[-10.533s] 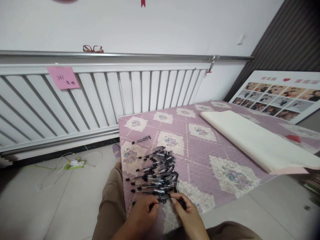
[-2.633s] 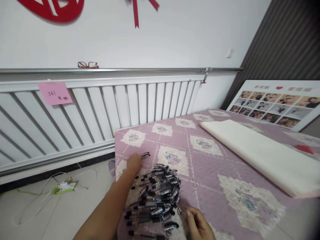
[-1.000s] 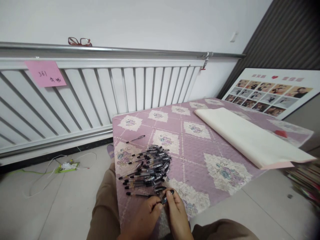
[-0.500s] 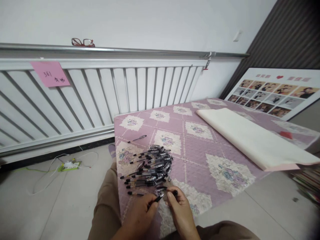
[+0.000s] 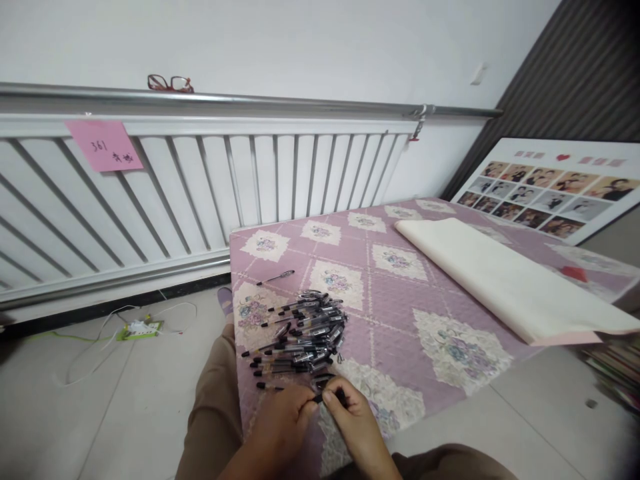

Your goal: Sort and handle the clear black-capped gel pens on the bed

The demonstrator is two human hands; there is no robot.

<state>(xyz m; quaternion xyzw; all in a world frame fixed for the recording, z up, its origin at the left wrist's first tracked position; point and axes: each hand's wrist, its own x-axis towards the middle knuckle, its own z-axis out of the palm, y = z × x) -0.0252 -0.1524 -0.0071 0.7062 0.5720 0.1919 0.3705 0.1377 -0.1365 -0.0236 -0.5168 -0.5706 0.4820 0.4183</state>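
Observation:
A heap of several black-capped clear pens (image 5: pixel 305 330) lies on the purple quilted surface (image 5: pixel 400 313) near its front left corner. One pen (image 5: pixel 276 277) lies apart, farther back. My left hand (image 5: pixel 283 427) and my right hand (image 5: pixel 353 417) meet just in front of the heap, both closed in a pinch. Together they hold one black pen (image 5: pixel 330 398) between the fingertips; only a short dark part of it shows.
A folded cream sheet (image 5: pixel 505 280) lies at the right on the quilted surface. A white slatted radiator cover (image 5: pixel 200 187) with a pink note (image 5: pixel 104 145) stands behind; red glasses (image 5: pixel 170 83) rest on its rail. A power strip with cables (image 5: pixel 140 328) lies on the floor. A photo board (image 5: pixel 545 193) leans at the right.
2.6 s ago my left hand reached to the lone pen at the back; it has come back. In the last second both hands have closed together on one pen in front of the heap.

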